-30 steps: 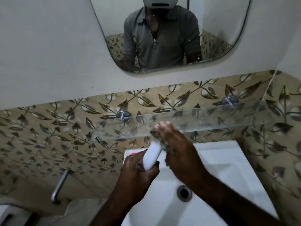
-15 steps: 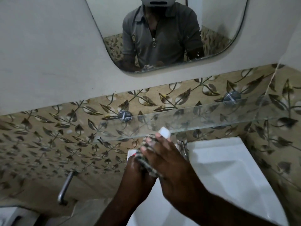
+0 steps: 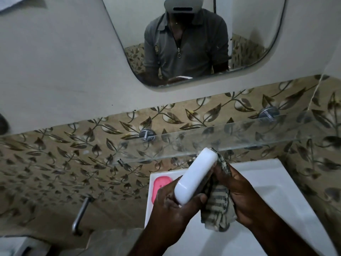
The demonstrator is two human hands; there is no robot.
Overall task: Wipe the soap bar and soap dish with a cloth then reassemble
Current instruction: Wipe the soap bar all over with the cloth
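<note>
Fingers of left hand clamped round white soap dish, tilted up over sink.
Right hand clutching striped cloth, pressed against dish's far side. Pink soap bar lying on sink's back left corner, just behind left hand.

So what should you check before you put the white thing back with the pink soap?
1. Left hand has a firm hold on the white soap dish: ok.
2. Right hand holds the striped cloth against the dish: ok.
3. Dish wiped clean all over: cannot tell, far side hidden.
4. Pink soap bar within reach on the sink ledge: ok.
5. Soap bar already wiped: cannot tell.
</note>
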